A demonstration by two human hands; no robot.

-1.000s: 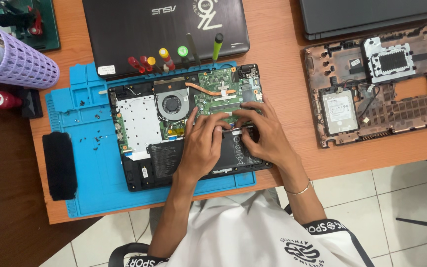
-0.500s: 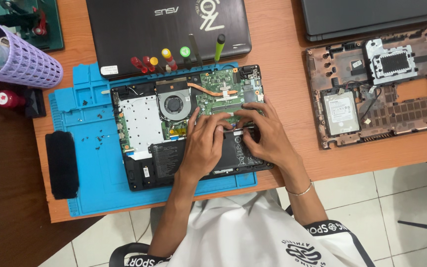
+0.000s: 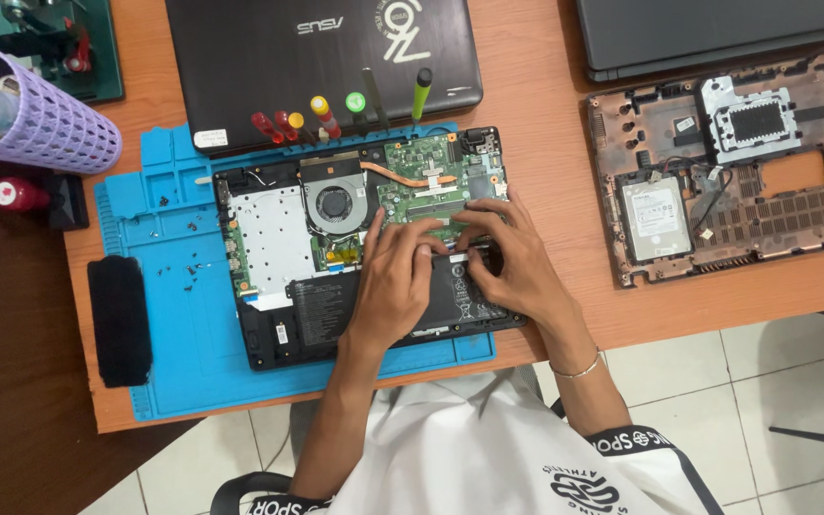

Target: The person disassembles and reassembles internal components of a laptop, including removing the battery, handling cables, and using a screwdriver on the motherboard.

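An opened laptop [image 3: 269, 243] lies on a blue work mat [image 3: 174, 315], its green circuit board [image 3: 422, 176], round fan [image 3: 334, 202] and black battery [image 3: 321, 305] exposed. My left hand [image 3: 395, 277] rests fingers-down at the top edge of the battery, just below the board. My right hand [image 3: 512, 257] is beside it, fingers curled and pressing on a small part at the same seam. What the fingertips pinch is hidden.
Several screwdrivers [image 3: 321, 116] lie along the mat's far edge against a closed black laptop [image 3: 326, 57]. A stripped laptop base with a hard drive [image 3: 655, 217] sits right. A purple mesh holder [image 3: 45, 124] and black pad [image 3: 118, 319] lie left. Loose screws dot the mat.
Both hands stay at the battery's top edge with only slight finger shifts. The view has drifted a little.
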